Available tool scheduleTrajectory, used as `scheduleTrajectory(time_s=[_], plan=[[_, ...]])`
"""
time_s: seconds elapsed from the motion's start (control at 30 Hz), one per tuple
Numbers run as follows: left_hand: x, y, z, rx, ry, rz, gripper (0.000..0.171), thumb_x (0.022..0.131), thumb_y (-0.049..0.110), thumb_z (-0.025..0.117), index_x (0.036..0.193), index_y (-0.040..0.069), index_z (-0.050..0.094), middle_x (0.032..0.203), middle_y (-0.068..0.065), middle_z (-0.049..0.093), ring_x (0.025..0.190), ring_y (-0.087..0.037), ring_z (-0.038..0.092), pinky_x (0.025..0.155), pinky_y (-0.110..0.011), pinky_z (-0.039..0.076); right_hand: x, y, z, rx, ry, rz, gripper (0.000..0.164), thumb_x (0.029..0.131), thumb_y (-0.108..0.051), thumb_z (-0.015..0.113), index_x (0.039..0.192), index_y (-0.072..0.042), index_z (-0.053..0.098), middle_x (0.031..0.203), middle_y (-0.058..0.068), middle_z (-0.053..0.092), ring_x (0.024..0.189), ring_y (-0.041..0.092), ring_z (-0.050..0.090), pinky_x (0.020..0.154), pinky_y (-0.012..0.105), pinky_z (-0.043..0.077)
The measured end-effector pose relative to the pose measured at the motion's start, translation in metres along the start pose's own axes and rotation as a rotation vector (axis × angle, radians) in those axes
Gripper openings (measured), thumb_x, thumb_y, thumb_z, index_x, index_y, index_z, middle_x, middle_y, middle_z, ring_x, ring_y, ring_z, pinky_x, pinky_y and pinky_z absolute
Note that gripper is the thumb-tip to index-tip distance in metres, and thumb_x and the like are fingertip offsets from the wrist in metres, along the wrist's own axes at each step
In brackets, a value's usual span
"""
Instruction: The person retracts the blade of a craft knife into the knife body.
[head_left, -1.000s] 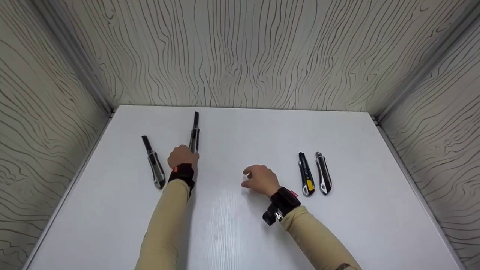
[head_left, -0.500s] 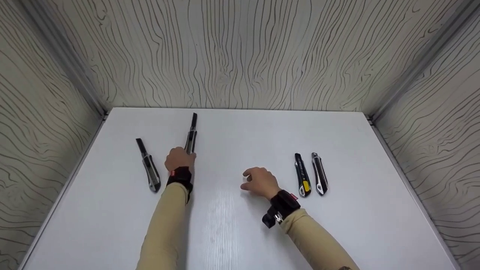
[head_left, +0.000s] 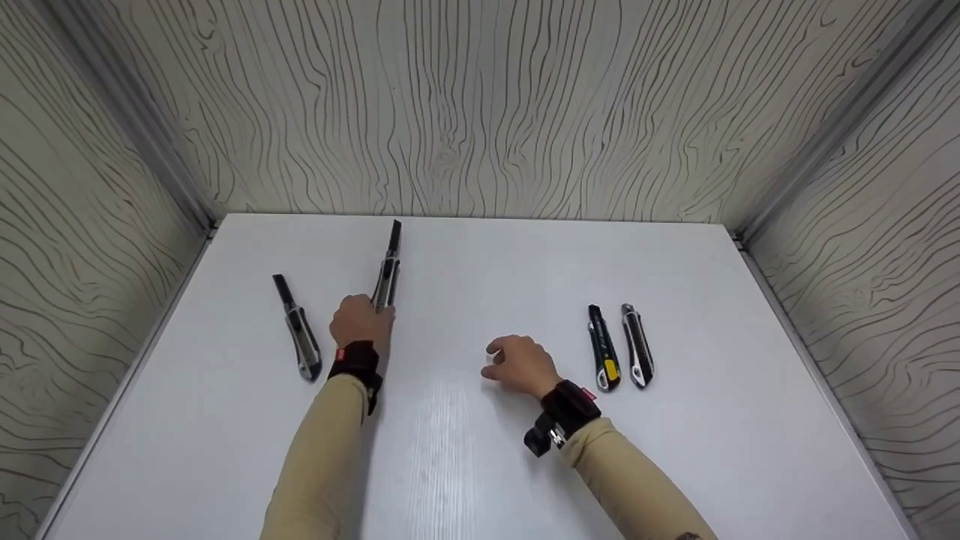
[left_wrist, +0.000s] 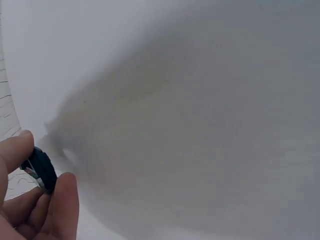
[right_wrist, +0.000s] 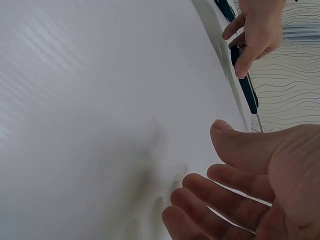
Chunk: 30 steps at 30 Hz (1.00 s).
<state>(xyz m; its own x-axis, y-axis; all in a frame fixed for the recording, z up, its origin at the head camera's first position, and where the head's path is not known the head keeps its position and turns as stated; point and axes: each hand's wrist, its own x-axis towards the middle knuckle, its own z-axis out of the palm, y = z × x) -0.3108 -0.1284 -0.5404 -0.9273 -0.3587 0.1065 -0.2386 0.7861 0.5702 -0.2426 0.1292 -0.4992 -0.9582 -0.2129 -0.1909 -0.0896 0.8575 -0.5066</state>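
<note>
In the head view my left hand [head_left: 361,321] grips a utility knife [head_left: 387,281] by the rear of its handle, its long dark blade extended toward the back edge of the table. The left wrist view shows the rounded end of the handle [left_wrist: 42,170] pinched between thumb and fingers, with a shadow on the white surface below. The right wrist view catches the held knife [right_wrist: 246,87] from the side, tilted over the table. My right hand [head_left: 523,365] holds nothing; its fingers are loosely bent, thumb apart from them [right_wrist: 235,180].
Left of my left hand lies a second utility knife [head_left: 301,334], blade also extended. To the right lie a black-and-yellow utility knife [head_left: 604,351] and a silver-black one [head_left: 637,346], side by side. Wood-grain panels [head_left: 465,112] enclose the white table [head_left: 465,277].
The held utility knife's tip has swung slightly to the right, and my left wrist has come a little nearer. The whole head view has shifted slightly. My right hand stays in its pose.
</note>
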Motion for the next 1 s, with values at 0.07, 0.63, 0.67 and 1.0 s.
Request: scheduleTrajectory(time_s=[0.07,0.63,0.67,1.0], plan=[[-0.005,0.004,-0.006,-0.011,-0.001,0.015,0.032,0.082,0.029,0.074,0.067,0.004,0.060,0.069,-0.010,0.058,0.059,-0.024,0.056,0.051,-0.035,0.042,-0.001,0.000,0.000,0.004,0.001,-0.008,0.037,0.080,-0.027,0.076,0.111,-0.007,0.071,0.096,0.008,0.074,0.089,0.024,0.068,0.075,0.041,0.054],[-0.050,0.028,-0.017,-0.093,-0.059,0.151,0.029,0.080,0.033,0.076,0.076,0.006,0.068,0.069,-0.004,0.056,0.058,-0.017,0.048,0.049,-0.028,0.035,-0.007,0.013,-0.002,0.068,0.009,0.026,0.047,0.084,-0.025,0.074,0.123,-0.001,0.062,0.096,0.010,0.075,0.084,0.023,0.070,0.076,0.041,0.055],[-0.053,0.029,-0.016,-0.099,-0.067,0.157,0.029,0.079,0.034,0.077,0.078,0.007,0.069,0.070,-0.003,0.056,0.058,-0.017,0.049,0.050,-0.027,0.035,-0.008,0.014,-0.003,0.072,0.011,0.030,0.048,0.084,-0.025,0.074,0.123,-0.001,0.061,0.096,0.010,0.075,0.084,0.023,0.070,0.076,0.041,0.055],[-0.082,0.043,-0.012,-0.106,-0.077,0.235,0.035,0.075,0.037,0.082,0.091,0.007,0.075,0.074,-0.001,0.061,0.062,-0.015,0.051,0.054,-0.027,0.040,-0.007,0.020,-0.007,0.135,0.000,0.081,0.047,0.088,-0.028,0.070,0.125,-0.001,0.060,0.103,0.013,0.073,0.090,0.026,0.069,0.086,0.045,0.054]])
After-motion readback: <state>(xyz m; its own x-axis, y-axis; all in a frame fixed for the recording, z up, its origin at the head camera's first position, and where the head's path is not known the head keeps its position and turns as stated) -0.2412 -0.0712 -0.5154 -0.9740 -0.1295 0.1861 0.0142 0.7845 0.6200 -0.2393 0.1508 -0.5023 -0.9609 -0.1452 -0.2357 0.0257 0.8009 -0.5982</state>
